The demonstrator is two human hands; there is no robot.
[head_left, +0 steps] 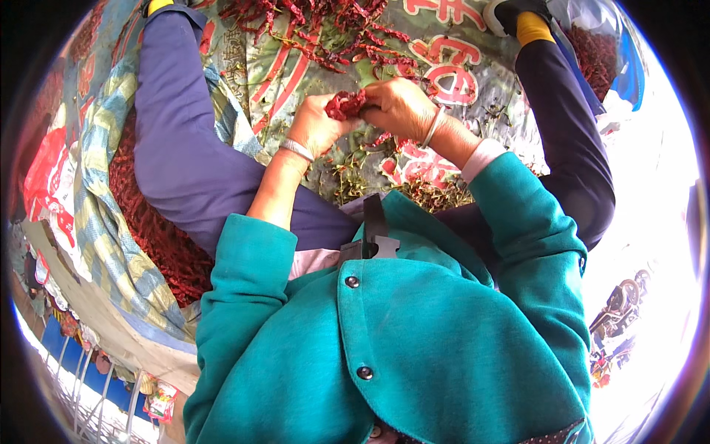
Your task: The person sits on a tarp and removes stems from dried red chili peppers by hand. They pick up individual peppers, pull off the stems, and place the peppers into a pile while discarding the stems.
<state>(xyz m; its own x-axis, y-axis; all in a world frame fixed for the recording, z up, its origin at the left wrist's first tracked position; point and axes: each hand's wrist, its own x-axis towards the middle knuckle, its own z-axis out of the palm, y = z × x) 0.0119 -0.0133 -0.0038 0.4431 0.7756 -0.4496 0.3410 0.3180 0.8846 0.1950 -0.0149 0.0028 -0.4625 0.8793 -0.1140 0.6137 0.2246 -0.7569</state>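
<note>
Several dried red chilies (345, 105) are bunched between my two hands, over a printed plastic sheet. My left hand (317, 125) closes around the left side of the bunch. My right hand (400, 108) pinches its other side at the stem end, close against the left. Beyond my hands lies a loose pile of dried red chilies (333, 33) on the printed sheet (344, 161). Nearer my lap, between my legs, is a heap of green and brown chili stems (360, 186), with more bits scattered about the sheet.
A checked woven sack (105, 205) full of red chilies (161, 244) lies beside my left leg. Another bag of red chilies (594, 58) stands beyond my right leg. At the far left are a red and white plastic bag (47, 177) and a metal railing (102, 394).
</note>
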